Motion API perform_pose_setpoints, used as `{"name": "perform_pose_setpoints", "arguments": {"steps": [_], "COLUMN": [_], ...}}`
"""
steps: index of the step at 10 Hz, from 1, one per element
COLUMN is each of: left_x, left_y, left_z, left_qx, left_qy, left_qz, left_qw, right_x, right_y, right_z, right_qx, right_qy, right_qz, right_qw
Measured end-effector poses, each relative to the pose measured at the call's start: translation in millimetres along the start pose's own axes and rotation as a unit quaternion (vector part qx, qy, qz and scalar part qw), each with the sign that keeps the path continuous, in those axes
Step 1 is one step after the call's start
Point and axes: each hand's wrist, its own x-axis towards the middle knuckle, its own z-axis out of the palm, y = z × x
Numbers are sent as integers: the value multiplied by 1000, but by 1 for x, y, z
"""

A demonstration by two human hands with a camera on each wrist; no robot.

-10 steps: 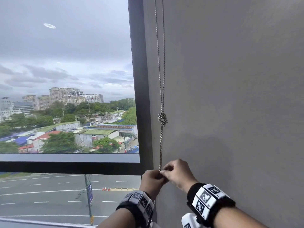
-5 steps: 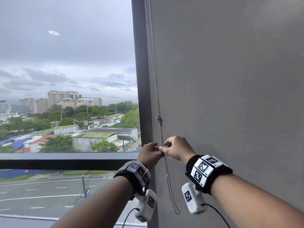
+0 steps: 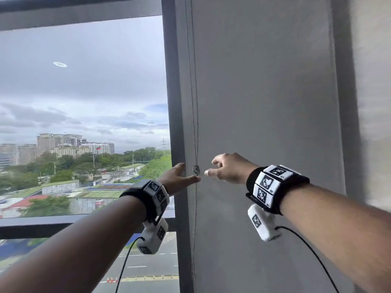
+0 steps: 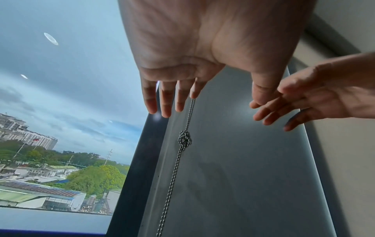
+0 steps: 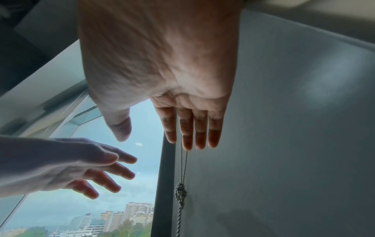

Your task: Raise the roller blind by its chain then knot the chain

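Observation:
The metal bead chain [image 3: 194, 218] hangs straight down the grey wall beside the window frame, with a tight knot [image 3: 196, 169] in it. The knot [image 4: 184, 140] also shows in the left wrist view and, as a knot [image 5: 180, 192], in the right wrist view. My left hand [image 3: 188, 174] is at knot height just left of the chain, fingers straight. Its fingertips come close to the chain, but none curl round it. My right hand [image 3: 210, 167] hovers just right of the knot, relaxed and holding nothing. The left hand [image 4: 225, 94] and right hand [image 5: 146, 137] both show open palms.
The dark window frame post [image 3: 172, 123] stands left of the chain. The glass [image 3: 84, 102] is uncovered and shows sky and buildings. A dark band [image 3: 80, 15] crosses the top of the window. The grey wall [image 3: 264, 123] extends right of the chain.
Both hands were pinching the chain below the knot; they have let it go, opened and risen to knot height. The chain now hangs free and the view has tilted up.

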Motion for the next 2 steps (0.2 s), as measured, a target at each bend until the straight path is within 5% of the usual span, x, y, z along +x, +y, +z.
{"name": "perform_pose_setpoints", "arguments": {"steps": [2], "left_x": [-9], "left_y": [21], "left_z": [-23], "left_qx": [55], "left_qy": [0], "left_qz": [-5], "left_qw": [998], "right_x": [-16], "right_y": [4], "right_z": [-36], "right_qx": [-33], "right_qy": [-1], "right_qz": [1], "right_qw": [999]}}
